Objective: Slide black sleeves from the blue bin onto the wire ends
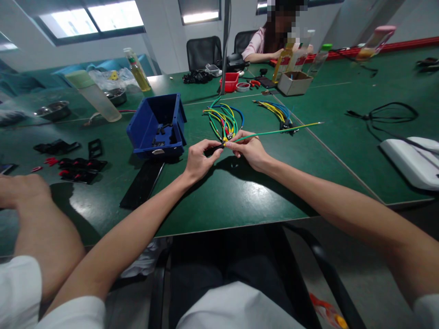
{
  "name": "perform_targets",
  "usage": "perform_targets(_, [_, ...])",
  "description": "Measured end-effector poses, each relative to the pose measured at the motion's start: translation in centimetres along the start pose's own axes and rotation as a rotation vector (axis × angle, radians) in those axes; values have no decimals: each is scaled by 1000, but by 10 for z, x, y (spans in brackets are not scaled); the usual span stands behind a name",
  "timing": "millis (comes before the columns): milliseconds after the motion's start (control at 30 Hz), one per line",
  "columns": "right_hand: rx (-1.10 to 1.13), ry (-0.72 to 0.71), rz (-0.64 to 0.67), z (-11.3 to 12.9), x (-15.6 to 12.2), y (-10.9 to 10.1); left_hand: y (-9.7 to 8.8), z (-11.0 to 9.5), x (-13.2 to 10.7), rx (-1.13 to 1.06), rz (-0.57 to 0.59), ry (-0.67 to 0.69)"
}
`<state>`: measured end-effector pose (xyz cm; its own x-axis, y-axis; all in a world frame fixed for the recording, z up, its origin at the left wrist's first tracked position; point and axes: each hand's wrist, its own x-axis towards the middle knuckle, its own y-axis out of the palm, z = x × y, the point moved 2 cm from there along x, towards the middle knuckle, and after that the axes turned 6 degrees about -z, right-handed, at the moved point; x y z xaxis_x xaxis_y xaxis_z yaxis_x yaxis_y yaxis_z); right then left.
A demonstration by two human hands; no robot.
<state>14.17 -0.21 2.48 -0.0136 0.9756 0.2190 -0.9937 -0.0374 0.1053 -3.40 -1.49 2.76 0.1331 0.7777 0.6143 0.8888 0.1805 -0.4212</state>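
Observation:
My left hand (pixel 199 157) is pinched shut on a small black connector (pixel 219 147) just above the green table (pixel 222 196). My right hand (pixel 248 147) is pinched on a green wire (pixel 284 130) that runs off to the right, its near end meeting the connector. Just behind my fingers lies a looped bundle of green, yellow and blue wires (pixel 224 119). A blue plastic bin (pixel 157 125) holding small black parts stands left of my left hand.
A second bundle of wires (pixel 276 111) lies further back right. Black and red parts (pixel 77 167) and a black strip (pixel 142 183) lie at left, by another person's arm (pixel 37 219). A person sits at the far side behind a cardboard box (pixel 294 83) and red tray (pixel 229 82).

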Motion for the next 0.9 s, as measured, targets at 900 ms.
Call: perform_targets(900, [144, 230, 116, -3, 0, -1, 5, 8, -3, -153, -71, -40])
